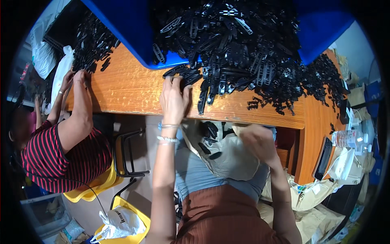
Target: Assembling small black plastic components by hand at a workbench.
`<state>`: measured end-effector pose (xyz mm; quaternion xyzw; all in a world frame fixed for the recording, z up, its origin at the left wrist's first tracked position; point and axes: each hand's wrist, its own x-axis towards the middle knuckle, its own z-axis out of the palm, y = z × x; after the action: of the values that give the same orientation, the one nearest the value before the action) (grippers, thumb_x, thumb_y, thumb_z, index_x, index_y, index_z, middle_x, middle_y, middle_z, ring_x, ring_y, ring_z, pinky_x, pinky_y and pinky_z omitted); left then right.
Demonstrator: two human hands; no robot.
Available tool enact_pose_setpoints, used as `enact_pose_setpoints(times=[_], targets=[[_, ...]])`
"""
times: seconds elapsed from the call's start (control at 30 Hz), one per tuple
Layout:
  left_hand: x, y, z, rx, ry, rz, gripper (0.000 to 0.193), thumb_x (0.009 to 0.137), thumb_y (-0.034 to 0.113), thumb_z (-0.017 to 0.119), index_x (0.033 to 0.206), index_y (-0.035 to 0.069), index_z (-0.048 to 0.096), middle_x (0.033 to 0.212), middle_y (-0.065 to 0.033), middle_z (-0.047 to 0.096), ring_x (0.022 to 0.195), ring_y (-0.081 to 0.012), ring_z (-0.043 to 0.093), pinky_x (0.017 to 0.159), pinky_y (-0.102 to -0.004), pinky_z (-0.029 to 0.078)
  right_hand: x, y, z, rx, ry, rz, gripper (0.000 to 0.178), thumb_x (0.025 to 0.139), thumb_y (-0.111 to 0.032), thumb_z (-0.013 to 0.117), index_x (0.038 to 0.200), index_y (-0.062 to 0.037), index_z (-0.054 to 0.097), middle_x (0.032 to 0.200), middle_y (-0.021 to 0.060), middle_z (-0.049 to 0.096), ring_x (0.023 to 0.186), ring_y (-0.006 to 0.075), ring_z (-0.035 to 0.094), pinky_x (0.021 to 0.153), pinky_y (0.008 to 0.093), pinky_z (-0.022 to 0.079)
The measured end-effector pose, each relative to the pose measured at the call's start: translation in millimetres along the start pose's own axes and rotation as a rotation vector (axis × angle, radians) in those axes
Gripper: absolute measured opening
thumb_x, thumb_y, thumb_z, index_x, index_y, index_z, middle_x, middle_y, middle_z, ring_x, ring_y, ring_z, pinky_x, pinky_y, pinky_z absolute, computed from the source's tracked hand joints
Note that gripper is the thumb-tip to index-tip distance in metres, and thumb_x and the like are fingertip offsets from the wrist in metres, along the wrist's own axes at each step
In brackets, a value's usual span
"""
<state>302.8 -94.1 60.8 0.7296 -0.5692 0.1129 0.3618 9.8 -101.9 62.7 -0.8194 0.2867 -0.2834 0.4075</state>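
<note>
At the table's front edge, my left hand (172,99) bends its fingers over several long black plastic clip-like parts (183,75). Its fingertips touch them; what lies under the fingers is partly hidden. My right hand (260,142) is smeared by motion above a beige bag (235,158) on my lap, and its fingers cannot be made out. Several dark pieces (210,140) lie in the mouth of the bag. Just beyond my left hand, a large heap of black slotted parts (239,53) spills from a tilted blue bin (126,28) onto the wooden table (136,95).
A person in a striped shirt (67,154) works at the left beside another black heap (91,40). Smaller black parts (321,77) cover the right side. A phone (323,158) and plastic bottles (352,139) sit at the right edge. A yellow chair (136,221) stands lower left.
</note>
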Motion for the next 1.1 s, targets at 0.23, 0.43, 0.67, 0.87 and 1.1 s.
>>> enact_pose_setpoints(times=[0.23,0.43,0.67,0.87,1.1], targets=[[1,13,0,0.035,-0.117,0.055,0.033,0.069,0.004,0.069,0.097,0.0,0.053,0.089,-0.0159,0.05,0.089,-0.034,0.05,0.071,-0.0431,0.043,36,13,-11,-0.587,0.35,-0.048,0.005,0.078,0.003,0.061,0.083,0.003,0.06,0.085,0.0124,0.056,0.081,0.0283,0.052,0.072,0.0357,0.043],[-38,11,2,-0.615,0.125,-0.387,0.02,0.079,0.002,0.068,0.084,0.002,0.049,0.075,-0.0029,0.053,0.061,-0.0072,0.051,0.055,-0.0221,0.042,32,16,-2,-0.712,0.429,-0.137,0.011,0.077,0.003,0.06,0.087,-0.0001,0.058,0.087,0.0124,0.056,0.081,0.0295,0.052,0.074,0.0385,0.041],[-44,65,-26,-1.176,-0.056,-0.556,0.025,0.09,0.006,0.057,0.115,0.002,0.053,0.091,-0.0051,0.059,0.061,-0.0046,0.051,0.047,-0.0181,0.039,11,18,4,-0.536,0.459,-0.233,0.016,0.073,0.006,0.062,0.087,-0.0009,0.059,0.09,0.0116,0.056,0.079,0.0279,0.055,0.066,0.0356,0.045],[-61,88,-33,-1.012,-0.481,-0.294,0.03,0.074,-0.01,0.068,0.102,0.0,0.064,0.102,-0.003,0.06,0.066,-0.0003,0.049,0.051,-0.0128,0.035,13,-33,4,-0.155,0.478,-0.317,0.022,0.069,0.007,0.068,0.089,-0.0017,0.064,0.089,0.0108,0.063,0.078,0.0249,0.058,0.064,0.0335,0.047],[-66,95,-40,-1.297,-0.651,-0.563,0.027,0.081,-0.008,0.062,0.108,-0.006,0.058,0.089,-0.012,0.067,0.08,-0.0163,0.068,0.071,-0.0232,0.056,18,-38,2,-0.168,0.338,-0.324,0.023,0.067,0.008,0.07,0.088,-0.0014,0.068,0.087,0.0078,0.063,0.079,0.0221,0.059,0.065,0.0313,0.046]])
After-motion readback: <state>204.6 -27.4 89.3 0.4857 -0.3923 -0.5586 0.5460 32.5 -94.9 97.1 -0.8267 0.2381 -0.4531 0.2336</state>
